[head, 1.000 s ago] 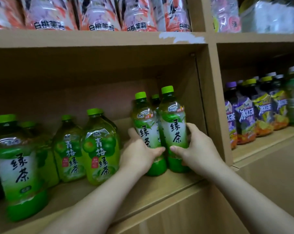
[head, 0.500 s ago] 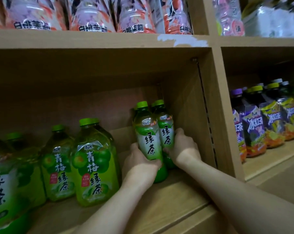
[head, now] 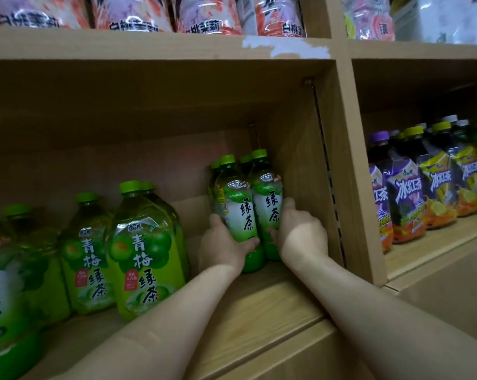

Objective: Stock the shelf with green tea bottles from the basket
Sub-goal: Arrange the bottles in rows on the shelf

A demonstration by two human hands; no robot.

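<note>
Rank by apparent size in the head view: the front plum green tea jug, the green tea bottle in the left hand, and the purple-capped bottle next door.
1. Plum green tea jug, also nearest.
2. Green tea bottle and purple-capped bottle: too alike to rank.

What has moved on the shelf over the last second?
Both hands, left hand and right hand, pushed the two slim green-capped tea bottles back from the front edge toward the right rear corner, without letting go. The squat green plum-tea bottles stayed put.

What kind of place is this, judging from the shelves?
Probably a shop's drinks aisle. The wooden shelving carries rows of one product each: green tea bottles, plum green tea bottles and iced red tea bottles. Both hands, left and right, hold green tea bottles.
</note>
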